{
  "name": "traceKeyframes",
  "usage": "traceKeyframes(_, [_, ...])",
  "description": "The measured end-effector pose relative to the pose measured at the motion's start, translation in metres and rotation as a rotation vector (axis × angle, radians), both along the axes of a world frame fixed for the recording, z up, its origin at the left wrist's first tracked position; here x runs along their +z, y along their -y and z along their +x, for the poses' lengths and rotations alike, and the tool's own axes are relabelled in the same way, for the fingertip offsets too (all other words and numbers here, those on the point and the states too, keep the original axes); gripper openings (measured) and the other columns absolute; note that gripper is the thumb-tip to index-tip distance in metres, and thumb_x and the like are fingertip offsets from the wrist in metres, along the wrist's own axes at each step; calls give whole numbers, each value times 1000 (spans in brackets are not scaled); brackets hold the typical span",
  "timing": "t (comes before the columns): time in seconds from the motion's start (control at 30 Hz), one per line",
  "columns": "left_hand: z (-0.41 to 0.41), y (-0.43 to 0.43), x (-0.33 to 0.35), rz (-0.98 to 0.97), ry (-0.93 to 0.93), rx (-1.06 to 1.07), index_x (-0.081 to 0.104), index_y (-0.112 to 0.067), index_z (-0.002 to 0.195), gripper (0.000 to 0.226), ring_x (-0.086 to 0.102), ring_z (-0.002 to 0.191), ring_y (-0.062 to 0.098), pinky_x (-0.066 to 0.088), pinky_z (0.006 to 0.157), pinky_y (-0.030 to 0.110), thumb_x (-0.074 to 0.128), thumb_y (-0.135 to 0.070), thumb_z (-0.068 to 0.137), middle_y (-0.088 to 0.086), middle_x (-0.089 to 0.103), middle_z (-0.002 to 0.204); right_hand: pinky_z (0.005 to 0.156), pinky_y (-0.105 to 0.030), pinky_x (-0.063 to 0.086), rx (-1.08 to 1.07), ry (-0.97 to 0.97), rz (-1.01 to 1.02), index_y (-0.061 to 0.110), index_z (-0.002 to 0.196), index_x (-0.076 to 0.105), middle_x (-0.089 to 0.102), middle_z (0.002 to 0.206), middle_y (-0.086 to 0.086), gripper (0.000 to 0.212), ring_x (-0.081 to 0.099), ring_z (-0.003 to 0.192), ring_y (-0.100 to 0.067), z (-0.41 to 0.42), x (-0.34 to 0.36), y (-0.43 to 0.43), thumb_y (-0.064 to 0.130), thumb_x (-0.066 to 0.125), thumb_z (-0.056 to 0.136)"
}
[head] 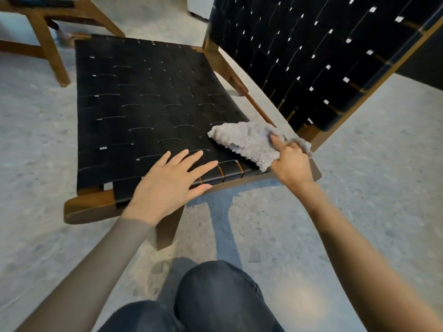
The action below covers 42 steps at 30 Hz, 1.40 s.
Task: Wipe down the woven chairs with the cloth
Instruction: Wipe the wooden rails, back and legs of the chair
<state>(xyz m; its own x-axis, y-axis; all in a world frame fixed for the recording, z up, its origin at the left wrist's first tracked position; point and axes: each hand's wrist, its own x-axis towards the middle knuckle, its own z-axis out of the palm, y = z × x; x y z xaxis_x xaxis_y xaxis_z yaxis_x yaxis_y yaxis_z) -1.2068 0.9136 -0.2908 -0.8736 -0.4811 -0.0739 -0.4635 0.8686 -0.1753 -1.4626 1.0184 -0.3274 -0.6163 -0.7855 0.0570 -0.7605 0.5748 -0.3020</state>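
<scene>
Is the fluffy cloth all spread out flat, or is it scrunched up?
Scrunched. The grey cloth lies bunched and folded over on the chair seat, gathered under the right hand.

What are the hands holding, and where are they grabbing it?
The right hand holds the grey cloth by its near right edge, on the seat. The left hand lies flat, holding nothing.

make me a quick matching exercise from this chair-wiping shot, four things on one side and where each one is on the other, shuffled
Things:
1. left hand
2. right hand
3. cloth
4. second chair

Places:
A. far left, behind the seat
B. flat and open on the seat's front edge
C. spread on the seat's near right corner
D. gripping the cloth at the seat's right side

Pairs: 1-B, 2-D, 3-C, 4-A
</scene>
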Motion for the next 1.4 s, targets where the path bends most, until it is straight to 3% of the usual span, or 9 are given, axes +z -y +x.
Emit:
traceKeyframes(0.3, [-19, -24, -24, -209, -139, 146, 32, -28, 146, 65, 41, 133, 33, 33, 108, 41, 13, -61, 93, 9, 43, 146, 53, -29, 35, -105, 161, -148, 17, 124, 64, 64, 71, -18, 45, 57, 66, -35, 14, 4, 3, 9, 52, 81])
traceKeyframes(0.43, [-31, -32, -30, -196, -241, 195, 54, -20, 133, 59, 51, 123, 35, 38, 104, 42, 32, -58, 94, 14, 55, 133, 55, -28, 35, 17, 163, -197, 29, 129, 61, 68, 79, -11, 46, 60, 70, -27, 27, 0, -7, 17, 56, 85])
traceKeyframes(0.63, [-32, -31, -32, -211, -299, 177, 66, -16, 115, 55, 59, 113, 35, 44, 97, 42, 36, -57, 92, 14, 65, 115, 67, -33, 33, 238, -95, -120, 35, 144, 39, 36, 92, -5, 61, 43, 87, -26, 34, -16, -26, 22, 60, 88])
traceKeyframes(0.77, [-31, -31, -33, -238, -305, 179, 63, -18, 122, 57, 58, 116, 34, 44, 98, 41, 36, -58, 92, 14, 63, 122, 104, -46, 24, 137, -444, 0, 35, 140, 45, 39, 126, -18, 58, 32, 121, -39, 19, -11, -16, 26, 65, 86])
traceKeyframes(0.87, [-32, -31, -34, -252, -312, 183, 63, -18, 123, 57, 57, 116, 33, 44, 99, 41, 36, -59, 92, 14, 63, 123, 113, -62, 4, 189, -83, 196, 38, 149, 24, -4, 160, -12, 78, -9, 143, -44, 11, -2, -7, 32, 64, 82])
traceKeyframes(1.07, [-33, -30, -35, -261, -309, 183, 63, -19, 121, 58, 58, 115, 33, 44, 98, 41, 32, -58, 92, 14, 63, 121, 109, -61, -12, 306, 453, 420, 83, 117, -10, -35, 151, 14, 98, -37, 136, -28, 7, 17, -15, 90, 60, 49])
traceKeyframes(1.2, [-32, -30, -36, -277, -333, 184, 65, -17, 117, 55, 60, 111, 34, 45, 96, 40, 37, -58, 92, 15, 65, 118, 113, -55, -15, 244, 471, 278, 83, 114, 16, -25, 157, 8, 56, -34, 139, -24, 11, 6, -18, 96, 24, 60])
traceKeyframes(1.3, [-30, -30, -37, -263, -338, 171, 63, -17, 120, 56, 58, 114, 34, 43, 98, 40, 35, -58, 93, 15, 63, 121, 116, -50, -7, 124, 193, 29, 43, 133, 44, 11, 157, -6, 64, -3, 144, -27, 24, -19, -11, 73, 17, 83])
traceKeyframes(1.4, [-30, -30, -37, -241, -347, 159, 59, -17, 126, 59, 55, 118, 33, 41, 101, 41, 29, -58, 95, 14, 60, 126, 113, -49, 4, 89, 17, -152, 27, 130, 48, 35, 141, -10, 57, 21, 132, -29, 33, -30, -10, 61, 23, 91])
